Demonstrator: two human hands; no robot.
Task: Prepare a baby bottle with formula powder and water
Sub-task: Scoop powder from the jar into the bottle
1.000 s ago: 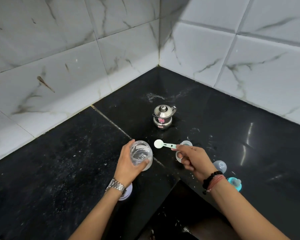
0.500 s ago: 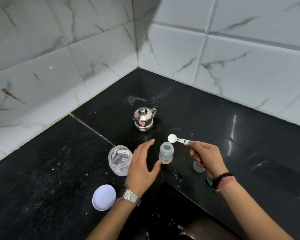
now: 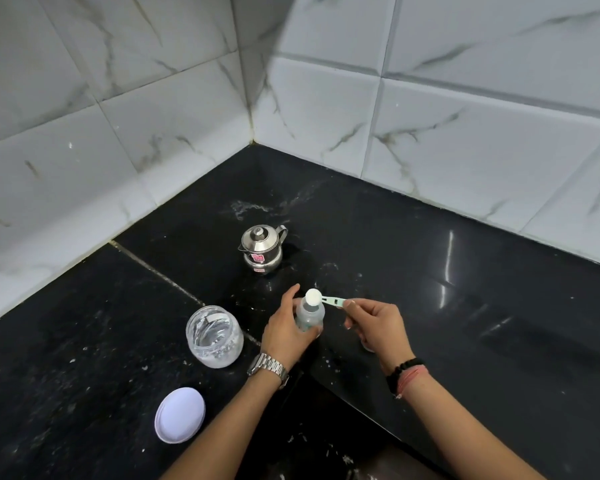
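Black counter (image 3: pixel 499 341) in tiled corner; left hand (image 3: pixel 284 332) wraps upright baby bottle (image 3: pixel 309 315), right hand (image 3: pixel 374 323) fingers pinching scoop (image 3: pixel 321 299) heaped over its mouth; best tipped slowly, centred, bottle steadied.

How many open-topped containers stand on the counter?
2: the clear jar left of the hands, lid off, and the baby bottle gripped by the left hand. The right hand may hide others.
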